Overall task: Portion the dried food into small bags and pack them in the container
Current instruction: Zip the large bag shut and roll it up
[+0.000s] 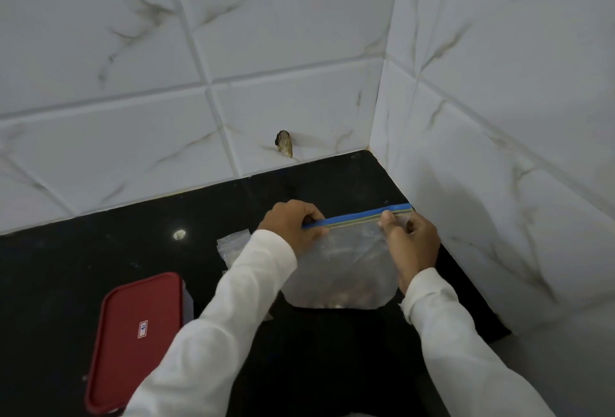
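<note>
My left hand (293, 226) pinches blue strip end of big bag (342, 270). My right hand (411, 240) pinches other end. Bag held up over black counter (100, 250), brown food at bottom.

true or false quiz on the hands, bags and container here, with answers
1. The left hand and right hand both hold the zip bag by its blue strip. True.
2. The container is open. False: its red lid is on.
3. Dried food lies in the bottom of the zip bag. True.
4. The counter is white. False: it is black; the wall tiles are white.
5. The small bags lie right of the zip bag. False: they lie to its left, by the left arm.
</note>
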The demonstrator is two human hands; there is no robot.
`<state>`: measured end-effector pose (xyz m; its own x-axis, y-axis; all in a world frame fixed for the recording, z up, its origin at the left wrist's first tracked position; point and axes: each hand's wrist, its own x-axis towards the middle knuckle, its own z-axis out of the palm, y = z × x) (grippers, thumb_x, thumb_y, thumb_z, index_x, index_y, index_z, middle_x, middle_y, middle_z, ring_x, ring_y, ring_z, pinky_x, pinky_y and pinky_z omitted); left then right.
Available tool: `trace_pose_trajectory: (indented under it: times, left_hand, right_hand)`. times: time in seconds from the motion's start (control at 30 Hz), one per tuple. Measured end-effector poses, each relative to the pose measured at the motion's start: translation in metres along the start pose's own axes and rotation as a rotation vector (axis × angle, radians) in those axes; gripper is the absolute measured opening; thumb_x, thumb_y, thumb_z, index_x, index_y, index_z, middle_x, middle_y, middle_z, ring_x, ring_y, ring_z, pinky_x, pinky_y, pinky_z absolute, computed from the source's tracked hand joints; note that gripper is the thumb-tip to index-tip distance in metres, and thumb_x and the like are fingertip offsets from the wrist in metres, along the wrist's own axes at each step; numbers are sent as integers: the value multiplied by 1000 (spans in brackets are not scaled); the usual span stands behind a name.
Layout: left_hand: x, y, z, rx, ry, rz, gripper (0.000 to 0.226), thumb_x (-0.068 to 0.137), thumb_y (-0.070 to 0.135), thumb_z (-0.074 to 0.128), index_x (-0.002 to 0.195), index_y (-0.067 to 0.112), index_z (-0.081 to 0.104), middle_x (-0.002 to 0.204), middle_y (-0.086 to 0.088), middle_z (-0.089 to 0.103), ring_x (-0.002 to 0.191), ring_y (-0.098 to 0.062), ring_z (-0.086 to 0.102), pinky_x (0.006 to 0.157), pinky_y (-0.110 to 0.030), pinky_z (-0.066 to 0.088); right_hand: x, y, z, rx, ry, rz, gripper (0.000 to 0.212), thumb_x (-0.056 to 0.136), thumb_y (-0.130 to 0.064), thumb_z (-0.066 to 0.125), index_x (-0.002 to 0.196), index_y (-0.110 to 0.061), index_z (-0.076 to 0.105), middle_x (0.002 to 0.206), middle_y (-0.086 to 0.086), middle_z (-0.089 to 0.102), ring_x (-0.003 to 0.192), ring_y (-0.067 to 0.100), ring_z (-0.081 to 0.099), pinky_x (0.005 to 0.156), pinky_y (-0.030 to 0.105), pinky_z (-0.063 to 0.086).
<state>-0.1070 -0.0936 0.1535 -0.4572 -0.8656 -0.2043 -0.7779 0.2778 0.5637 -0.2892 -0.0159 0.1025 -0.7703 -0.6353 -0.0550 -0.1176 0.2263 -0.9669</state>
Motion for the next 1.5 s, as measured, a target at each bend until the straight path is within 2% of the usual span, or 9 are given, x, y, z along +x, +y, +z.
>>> trace_pose_trajectory:
  times: [0.2,0.37,0.57,0.77,0.93,1.03,1.2,1.33,1.5]
  left_hand:
    - [-8,-13,-8,20,173,-45,20,85,43,74,102,33,74,94,10,69,87,-12,63,86,-30,54]
    - [-13,-24,-16,-4,150,-103,24,76,55,77,92,38,71,88,15,66,84,-9,61,80,-32,55]
    - [-20,-41,-13,-219,265,-111,19,72,42,85,70,33,68,73,9,68,71,-11,63,68,-24,54]
    - [-26,-55,-15,-611,156,-114,15,70,39,85,78,28,78,78,5,76,78,-12,70,77,-29,56]
    - [-28,-65,-6,-813,112,-231,39,49,50,86,78,25,80,90,-4,77,96,-29,71,93,-45,56]
    - [-29,-64,-3,-948,112,-270,33,53,42,88,77,20,80,90,-10,77,89,-29,71,89,-41,57]
    - [-29,-59,5,-1127,163,-306,3,86,13,72,86,12,75,71,-2,73,63,-12,68,58,-22,55]
    - [-28,-57,12,-1142,286,-350,15,79,5,77,73,19,77,76,-4,73,74,-21,65,73,-31,52]
    - [-33,-49,16,-1251,319,-363,31,79,-9,67,97,16,73,73,-2,66,67,-19,66,71,-30,54]
  right_hand:
    - [-4,0,5,17,-12,-1,19,84,-25,69,72,-10,68,74,2,71,72,18,67,74,36,57]
    - [1,0,1,26,10,0,20,83,-27,69,73,-11,67,74,3,70,73,22,68,77,41,58]
    - [-4,1,3,35,-7,14,20,83,-26,69,71,-11,67,73,3,70,74,23,68,78,43,58]
    - [-2,1,-4,69,11,44,19,82,-28,69,71,-12,68,74,2,71,76,25,69,80,48,57]
    - [-6,3,-5,87,-12,40,19,81,-28,70,69,-13,67,73,4,71,77,28,69,78,50,57]
    - [-6,3,-6,100,-19,50,17,83,-27,70,70,-15,69,74,0,72,77,24,70,81,49,57]
    - [-7,1,-11,121,-46,47,16,83,-27,69,70,-18,72,75,0,73,79,25,70,84,50,56]
    - [-13,0,-18,165,-108,93,16,80,-28,69,71,-16,73,77,6,74,78,28,71,82,50,57]
    - [-19,2,-27,218,-151,82,17,71,-25,70,81,-12,69,80,12,73,80,31,71,84,55,56]
